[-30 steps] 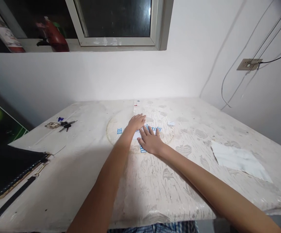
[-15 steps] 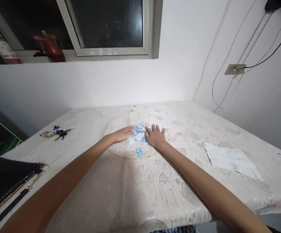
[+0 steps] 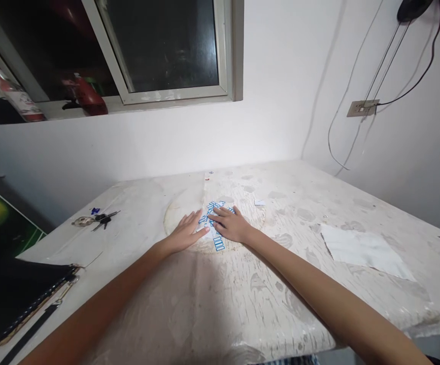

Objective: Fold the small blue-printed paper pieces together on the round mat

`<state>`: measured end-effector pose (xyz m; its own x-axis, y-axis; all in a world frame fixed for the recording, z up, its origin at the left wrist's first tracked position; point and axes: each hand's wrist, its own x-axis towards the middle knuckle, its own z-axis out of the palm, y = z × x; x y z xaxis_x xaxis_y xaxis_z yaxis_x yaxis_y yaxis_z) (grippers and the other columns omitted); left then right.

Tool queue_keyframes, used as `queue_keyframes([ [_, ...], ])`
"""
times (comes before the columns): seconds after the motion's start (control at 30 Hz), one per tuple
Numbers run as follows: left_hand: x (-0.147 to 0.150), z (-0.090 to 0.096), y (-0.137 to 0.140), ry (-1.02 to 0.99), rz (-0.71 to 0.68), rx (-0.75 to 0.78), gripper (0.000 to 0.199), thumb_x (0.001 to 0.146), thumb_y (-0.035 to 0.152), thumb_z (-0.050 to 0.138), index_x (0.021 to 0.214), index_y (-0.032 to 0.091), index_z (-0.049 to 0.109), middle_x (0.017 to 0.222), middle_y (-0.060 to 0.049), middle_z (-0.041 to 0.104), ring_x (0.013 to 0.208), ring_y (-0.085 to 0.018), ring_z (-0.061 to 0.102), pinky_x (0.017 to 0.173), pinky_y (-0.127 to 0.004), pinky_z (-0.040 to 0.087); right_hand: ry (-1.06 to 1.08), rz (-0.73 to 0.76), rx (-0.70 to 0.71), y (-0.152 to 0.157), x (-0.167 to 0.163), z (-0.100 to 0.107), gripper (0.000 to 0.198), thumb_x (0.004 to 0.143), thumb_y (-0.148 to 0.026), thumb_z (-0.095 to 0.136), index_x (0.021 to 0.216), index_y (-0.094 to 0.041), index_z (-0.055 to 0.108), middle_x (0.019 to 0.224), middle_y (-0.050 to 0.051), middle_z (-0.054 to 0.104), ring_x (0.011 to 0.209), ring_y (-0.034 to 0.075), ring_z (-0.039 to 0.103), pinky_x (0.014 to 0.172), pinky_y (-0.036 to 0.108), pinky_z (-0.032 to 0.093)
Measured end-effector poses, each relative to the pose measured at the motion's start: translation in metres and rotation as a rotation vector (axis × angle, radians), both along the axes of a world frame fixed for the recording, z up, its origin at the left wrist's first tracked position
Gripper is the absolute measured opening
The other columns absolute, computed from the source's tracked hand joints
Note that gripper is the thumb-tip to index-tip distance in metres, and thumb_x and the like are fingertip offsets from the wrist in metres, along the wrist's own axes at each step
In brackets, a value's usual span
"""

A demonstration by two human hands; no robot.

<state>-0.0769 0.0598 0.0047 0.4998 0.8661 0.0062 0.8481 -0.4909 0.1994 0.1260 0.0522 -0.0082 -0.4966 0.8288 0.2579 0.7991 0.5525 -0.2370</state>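
A loose heap of small white paper pieces with blue printed outlines (image 3: 218,242) lies on the table (image 3: 159,304), inside a faint round stain. My left hand (image 3: 184,233) is at the heap's left edge, fingers stretched out and thumb pointing toward the papers. From the right, my right hand (image 3: 230,224) lies palm down over part of the heap, its fingers spread and covering several pieces. Neither hand grips anything. One white slip (image 3: 260,202) rests apart, beyond my right hand.
Keys (image 3: 104,219) and a small blue object (image 3: 95,211) lie at the left. A black bag (image 3: 25,294) is at the near left. On the right is a white cloth (image 3: 364,253). A wall with a window (image 3: 166,50) rises behind the table.
My right hand has moved left, onto the papers. My left hand has turned and shifted slightly left and nearer, thumb now apart. The heap looks more tightly gathered; the camera view has tilted.
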Motion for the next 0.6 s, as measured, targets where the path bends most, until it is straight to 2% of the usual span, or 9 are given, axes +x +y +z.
queue_keyframes([
  [0.07,0.021,0.0,0.007,-0.01,-0.041,-0.005,0.084,0.078,0.068,0.025,0.141,0.019,0.001,0.148,-0.005,0.005,0.135,-0.025,0.004,0.109,-0.039,0.009,0.011,-0.151,0.086,0.005,0.008,0.002,0.047,0.09,-0.038,0.023,0.137,-0.034,0.025,0.147,0.003,0.017,0.133,0.026,0.015,0.101,0.056,0.008],
  [0.13,0.042,-0.002,0.014,-0.008,-0.066,0.015,0.089,0.074,0.071,0.03,0.141,0.02,0.003,0.148,-0.006,0.005,0.135,-0.026,0.003,0.109,-0.041,0.007,0.018,-0.392,0.12,0.01,0.017,0.002,0.049,0.089,-0.036,0.026,0.138,-0.028,0.024,0.148,0.01,0.013,0.133,0.032,0.01,0.099,0.059,0.002],
  [0.2,0.058,-0.004,0.021,-0.021,-0.093,0.035,0.088,0.073,0.072,0.032,0.141,0.021,0.008,0.147,-0.006,0.009,0.135,-0.025,0.005,0.109,-0.042,0.007,0.034,-0.635,0.027,0.016,0.027,0.0,0.052,0.089,-0.036,0.026,0.139,-0.019,0.025,0.146,0.018,0.012,0.132,0.038,0.007,0.096,0.062,0.0],
  [0.27,0.067,-0.006,0.024,-0.058,-0.115,0.047,0.085,0.074,0.071,0.033,0.14,0.022,0.012,0.147,-0.006,0.012,0.135,-0.024,0.008,0.109,-0.042,0.008,0.051,-0.74,-0.109,0.022,0.037,-0.003,0.055,0.089,-0.037,0.024,0.138,-0.012,0.026,0.144,0.024,0.013,0.131,0.041,0.009,0.094,0.065,0.002],
  [0.3,0.069,-0.007,0.025,-0.094,-0.12,0.053,0.082,0.076,0.069,0.032,0.14,0.022,0.013,0.147,-0.006,0.014,0.135,-0.024,0.01,0.109,-0.042,0.008,0.053,-0.728,-0.154,0.023,0.04,-0.004,0.055,0.09,-0.038,0.023,0.137,-0.01,0.026,0.143,0.025,0.015,0.13,0.041,0.01,0.094,0.065,0.003],
  [0.37,0.069,-0.009,0.026,-0.214,-0.096,0.076,0.071,0.082,0.062,0.024,0.14,0.022,0.013,0.146,-0.005,0.017,0.134,-0.02,0.014,0.109,-0.039,0.011,0.045,-0.612,-0.181,0.024,0.041,-0.007,0.055,0.09,-0.039,0.022,0.136,-0.01,0.029,0.143,0.024,0.019,0.131,0.037,0.012,0.097,0.062,0.005],
  [0.47,0.066,-0.01,0.027,-0.431,0.004,0.153,0.058,0.09,0.049,0.009,0.139,0.02,0.017,0.145,-0.004,0.023,0.132,-0.014,0.021,0.109,-0.033,0.018,0.033,-0.369,-0.162,0.019,0.031,-0.006,0.052,0.091,-0.04,0.02,0.136,-0.018,0.031,0.144,0.015,0.024,0.133,0.027,0.015,0.103,0.052,0.007],
  [0.6,0.061,-0.009,0.028,-0.581,0.164,0.352,0.054,0.092,0.042,0.009,0.136,0.017,0.024,0.142,-0.006,0.03,0.13,-0.014,0.027,0.107,-0.032,0.024,0.101,-0.063,-0.102,0.008,0.011,0.002,0.05,0.092,-0.04,0.012,0.139,-0.025,0.022,0.144,0.003,0.028,0.132,0.015,0.023,0.106,0.036,0.018],
])
